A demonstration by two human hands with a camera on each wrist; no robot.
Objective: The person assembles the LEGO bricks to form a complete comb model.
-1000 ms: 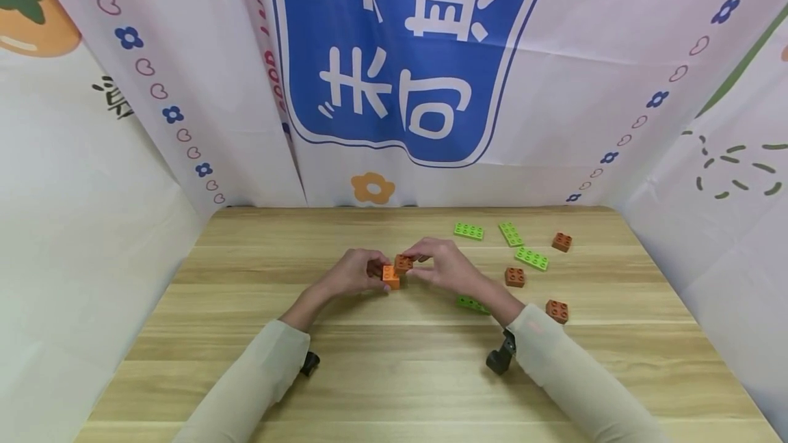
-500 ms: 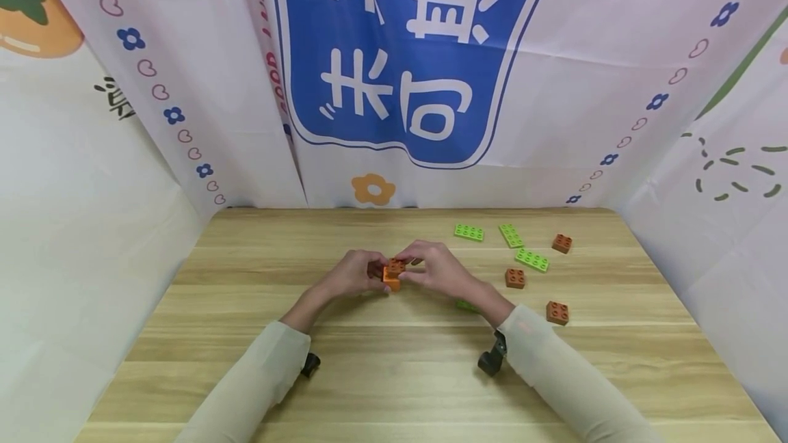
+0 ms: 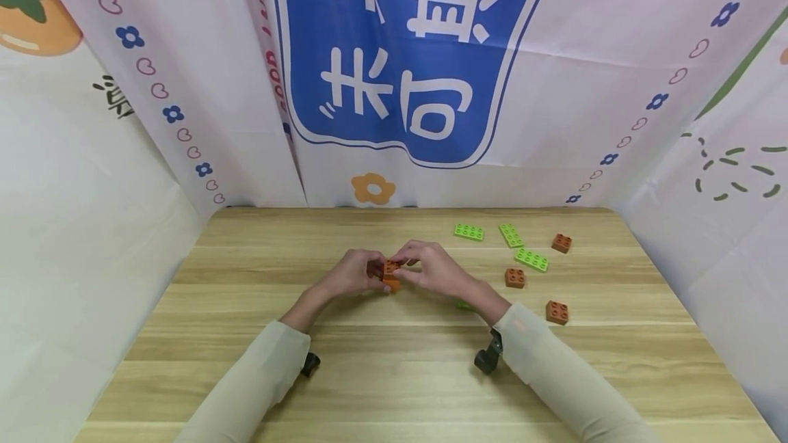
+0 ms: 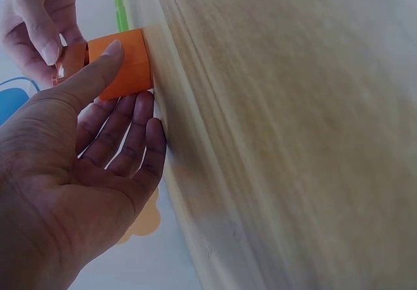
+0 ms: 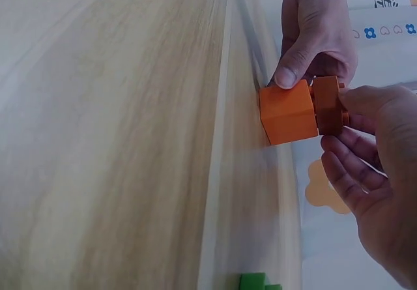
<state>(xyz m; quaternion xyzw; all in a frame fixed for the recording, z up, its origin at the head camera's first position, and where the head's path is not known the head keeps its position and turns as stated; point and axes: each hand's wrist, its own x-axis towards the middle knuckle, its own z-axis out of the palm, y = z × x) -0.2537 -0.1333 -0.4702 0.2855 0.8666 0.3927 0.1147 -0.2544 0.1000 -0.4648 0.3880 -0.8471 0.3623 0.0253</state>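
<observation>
Near the middle of the table, my left hand [image 3: 355, 272] grips an orange toy building block [image 4: 120, 65] between thumb and fingers. On top of it sits a smaller reddish-brown block [image 3: 391, 268], pinched by my right hand [image 3: 429, 271]. In the right wrist view the brown block [image 5: 328, 105] lies against the studded face of the orange block [image 5: 288, 113], with a thin gap showing between them. The orange block's lower end is right at the tabletop. My left thumb [image 4: 94, 75] lies along its side.
To the right lie three brown blocks [image 3: 515, 278] and flat lime-green bricks [image 3: 531, 259]. Another green brick [image 5: 252, 281] is partly hidden under my right forearm. A printed cloth [image 3: 554, 122] hangs behind the wooden table [image 3: 394, 374].
My right hand has moved left with the brown block, from above the orange block's right side to squarely on top of it. The left hand has stayed in place.
</observation>
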